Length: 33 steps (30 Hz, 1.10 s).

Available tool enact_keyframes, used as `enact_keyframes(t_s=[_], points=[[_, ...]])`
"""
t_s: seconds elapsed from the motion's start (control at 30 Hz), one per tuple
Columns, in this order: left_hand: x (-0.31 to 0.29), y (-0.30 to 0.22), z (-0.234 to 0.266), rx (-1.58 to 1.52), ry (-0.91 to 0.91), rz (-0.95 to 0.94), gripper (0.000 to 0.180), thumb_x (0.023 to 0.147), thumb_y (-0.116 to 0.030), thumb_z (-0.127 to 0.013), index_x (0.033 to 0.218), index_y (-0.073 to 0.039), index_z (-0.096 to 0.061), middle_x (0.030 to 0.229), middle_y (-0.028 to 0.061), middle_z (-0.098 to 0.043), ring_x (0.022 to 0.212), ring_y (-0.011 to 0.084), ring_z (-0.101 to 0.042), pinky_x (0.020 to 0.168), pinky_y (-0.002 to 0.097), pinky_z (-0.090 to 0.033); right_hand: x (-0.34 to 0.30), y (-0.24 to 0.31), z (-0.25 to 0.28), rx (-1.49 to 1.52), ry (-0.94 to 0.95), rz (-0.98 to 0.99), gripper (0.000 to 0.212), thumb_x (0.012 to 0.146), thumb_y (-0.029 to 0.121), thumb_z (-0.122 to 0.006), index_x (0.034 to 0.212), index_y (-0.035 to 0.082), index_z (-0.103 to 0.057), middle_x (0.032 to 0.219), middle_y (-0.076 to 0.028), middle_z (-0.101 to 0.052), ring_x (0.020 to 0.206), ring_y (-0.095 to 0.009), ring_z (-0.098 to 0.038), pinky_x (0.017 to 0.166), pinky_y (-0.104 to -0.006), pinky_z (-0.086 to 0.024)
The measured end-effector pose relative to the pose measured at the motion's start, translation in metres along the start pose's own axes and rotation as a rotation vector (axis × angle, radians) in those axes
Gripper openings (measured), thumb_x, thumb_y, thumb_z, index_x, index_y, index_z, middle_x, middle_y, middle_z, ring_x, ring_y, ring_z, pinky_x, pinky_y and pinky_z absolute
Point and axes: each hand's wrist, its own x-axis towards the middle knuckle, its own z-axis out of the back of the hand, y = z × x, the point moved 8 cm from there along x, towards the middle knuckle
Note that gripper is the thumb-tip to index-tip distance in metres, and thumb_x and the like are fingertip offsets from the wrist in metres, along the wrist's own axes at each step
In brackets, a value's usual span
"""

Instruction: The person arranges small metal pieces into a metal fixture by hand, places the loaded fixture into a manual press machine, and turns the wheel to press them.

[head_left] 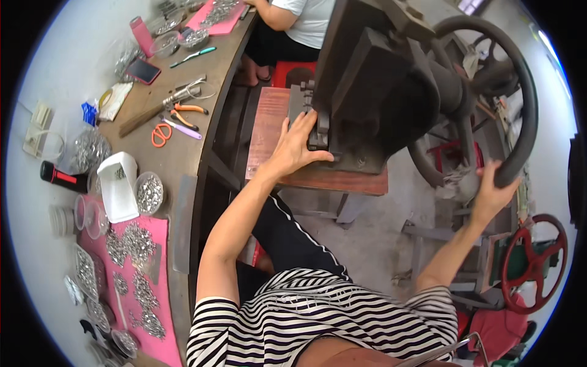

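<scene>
A dark, heavy hand press [379, 92] stands in front of me on a reddish wooden stand [263, 137]. My left hand [295, 148] lies on the press bed with fingers stretched out and thumb apart, beside a small metal die block [321, 129]. Its fingertips touch or nearly touch the block; whether a small part lies under them I cannot tell. On the right, my right hand [494, 194] is closed around the lower rim of the press's large black handwheel [531, 104].
Left is a long workbench [183, 159] with pink mats [160, 244], heaps of small metal parts [137, 241], a white tray [119, 189], pliers [183, 116], scissors [161, 136] and a phone [143, 71]. Another person [299, 24] sits beyond. A red handwheel [534, 263] stands at right.
</scene>
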Motion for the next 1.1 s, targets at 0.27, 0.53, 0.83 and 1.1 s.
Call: enact_keyframes(t_s=[0.27,0.53,0.83,1.1], points=[[0.044,0.073,0.022,-0.587,-0.334,-0.018,0.062,0.094,0.01,-0.044,0.153,-0.01,-0.045,0.13,0.0141,-0.067,0.119,0.0191,-0.062,0.103,0.0312,-0.046,0.128,0.092,-0.02,-0.29,0.114,0.363,0.078,0.095,0.038,-0.073,0.158,0.01,-0.035,0.156,-0.017,-0.042,0.129,-0.032,-0.055,0.103,-0.0429,-0.048],[0.017,0.016,0.027,0.077,0.055,-0.04,0.062,0.074,-0.026,-0.089,0.129,-0.007,-0.066,0.124,0.0145,-0.052,0.121,0.0335,-0.054,0.103,0.0435,-0.043,0.217,0.057,-0.031,-0.287,0.286,0.385,0.065,0.1,0.037,-0.067,0.154,0.011,-0.043,0.156,-0.019,-0.044,0.131,-0.031,-0.057,0.107,-0.0417,-0.047],[-0.117,-0.029,0.075,0.196,-0.468,-0.011,0.031,0.08,-0.018,-0.077,0.107,-0.008,-0.065,0.103,0.0085,-0.061,0.108,0.0316,-0.054,0.098,0.047,-0.037,-0.1,0.187,-0.142,0.215,0.78,0.797,0.053,0.079,-0.003,-0.071,0.13,-0.001,-0.059,0.122,-0.017,-0.065,0.116,-0.033,-0.062,0.103,-0.0412,-0.047],[-0.321,-0.075,0.158,0.436,-0.843,0.435,0.03,0.08,-0.018,-0.078,0.106,-0.008,-0.067,0.106,0.0068,-0.064,0.105,0.0295,-0.055,0.096,0.0451,-0.037,-0.329,0.212,-0.257,0.721,1.414,0.535,0.043,0.087,-0.003,-0.066,0.13,-0.001,-0.06,0.121,-0.02,-0.062,0.112,-0.036,-0.063,0.097,-0.0409,-0.05]])
